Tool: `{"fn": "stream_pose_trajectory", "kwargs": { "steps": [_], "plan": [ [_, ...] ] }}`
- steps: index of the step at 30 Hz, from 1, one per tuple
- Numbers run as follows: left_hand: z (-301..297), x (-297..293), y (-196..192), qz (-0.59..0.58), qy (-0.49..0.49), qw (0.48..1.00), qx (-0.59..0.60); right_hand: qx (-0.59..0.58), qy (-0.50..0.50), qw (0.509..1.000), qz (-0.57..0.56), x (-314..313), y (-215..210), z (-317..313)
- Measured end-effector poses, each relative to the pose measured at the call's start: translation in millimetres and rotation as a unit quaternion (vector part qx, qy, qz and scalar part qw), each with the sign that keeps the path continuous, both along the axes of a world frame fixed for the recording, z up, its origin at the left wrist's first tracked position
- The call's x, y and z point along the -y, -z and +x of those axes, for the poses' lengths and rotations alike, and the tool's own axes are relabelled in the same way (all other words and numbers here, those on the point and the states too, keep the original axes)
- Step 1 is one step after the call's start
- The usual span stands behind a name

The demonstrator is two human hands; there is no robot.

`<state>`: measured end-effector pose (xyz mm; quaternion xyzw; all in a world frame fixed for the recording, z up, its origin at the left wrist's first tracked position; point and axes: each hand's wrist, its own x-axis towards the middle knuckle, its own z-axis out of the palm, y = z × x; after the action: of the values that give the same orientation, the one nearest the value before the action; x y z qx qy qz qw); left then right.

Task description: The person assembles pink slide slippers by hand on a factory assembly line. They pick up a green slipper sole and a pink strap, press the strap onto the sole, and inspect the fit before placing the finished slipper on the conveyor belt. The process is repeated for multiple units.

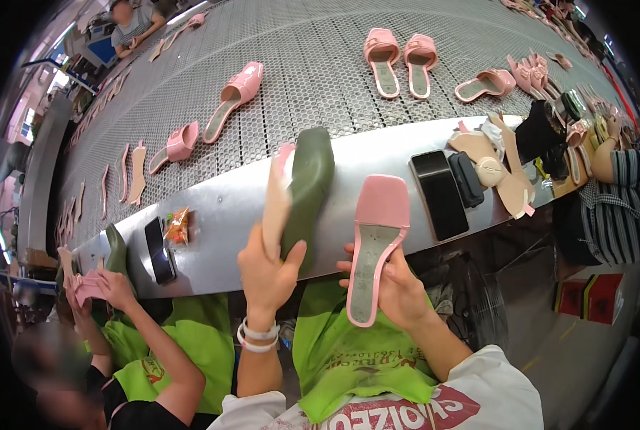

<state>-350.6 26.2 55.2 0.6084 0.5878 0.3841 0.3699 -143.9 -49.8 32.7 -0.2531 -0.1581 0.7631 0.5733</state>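
My left hand is closed around the heel end of a dark green shoe last. Pressed along the last's left side is a beige sole-shaped piece with some pink near its top, slightly blurred; whether it is fixed to the last I cannot tell. In my right hand is a pink slide sandal, toe pointing away from me, grey insole facing up. The fingers wrap it from underneath and the thumb lies at its right edge. Both hands are at the near edge of a metal ledge.
Beyond the ledge runs a mesh conveyor bearing several pink sandals. On the ledge lie a black phone, a dark case, beige cut pieces, another phone and a snack packet. Co-workers sit on both sides.
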Motion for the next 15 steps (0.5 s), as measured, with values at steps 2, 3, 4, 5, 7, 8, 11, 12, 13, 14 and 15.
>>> {"fn": "stream_pose_trajectory", "kwargs": {
  "steps": [2, 3, 4, 5, 7, 8, 11, 12, 13, 14, 15],
  "plan": [
    [0.2, 19.4, 0.8, 0.032, -0.002, 0.992, 0.124, -0.018, 0.02, 0.999, -0.016, -3.5, -3.8, -4.1],
    [11.2, 33.3, -2.3, 0.058, 0.009, 0.986, 0.156, -0.018, 0.058, 0.998, -0.017, -6.4, -3.4, -9.7],
    [14.7, 51.3, -2.6, 0.044, 0.02, 0.988, 0.145, -0.01, 0.09, 0.996, -0.023, -11.2, -1.8, -19.0],
    [18.5, 68.4, -3.5, 0.031, 0.036, 0.99, 0.132, -0.002, 0.122, 0.992, -0.028, -13.3, 0.7, -24.2],
    [20.5, 93.0, -14.3, -0.026, 0.095, 0.994, 0.043, 0.038, 0.07, 0.996, -0.043, -9.9, 16.6, -23.1],
    [23.4, 95.7, -17.7, -0.037, 0.14, 0.989, 0.021, 0.06, 0.047, 0.996, -0.051, -6.5, 26.4, -17.9],
    [-3.0, 97.9, 0.1, -0.094, 0.203, 0.969, 0.109, 0.045, -0.011, 0.996, -0.073, 13.2, 22.7, -12.1],
    [-13.8, 101.0, 16.8, -0.116, 0.226, 0.954, 0.158, 0.062, -0.03, 0.996, -0.049, 21.8, 17.5, -7.7],
    [-23.5, 105.7, 21.9, -0.172, 0.219, 0.948, 0.153, 0.053, -0.084, 0.992, -0.081, 30.1, 12.0, -5.0],
    [-23.6, 107.6, 28.4, -0.17, 0.195, 0.945, 0.199, 0.039, -0.095, 0.991, -0.083, 37.7, 16.1, -7.7],
    [-20.2, 109.9, 38.7, -0.166, 0.162, 0.942, 0.243, 0.042, -0.112, 0.988, -0.099, 47.2, 21.4, -9.7]
  ]
}}
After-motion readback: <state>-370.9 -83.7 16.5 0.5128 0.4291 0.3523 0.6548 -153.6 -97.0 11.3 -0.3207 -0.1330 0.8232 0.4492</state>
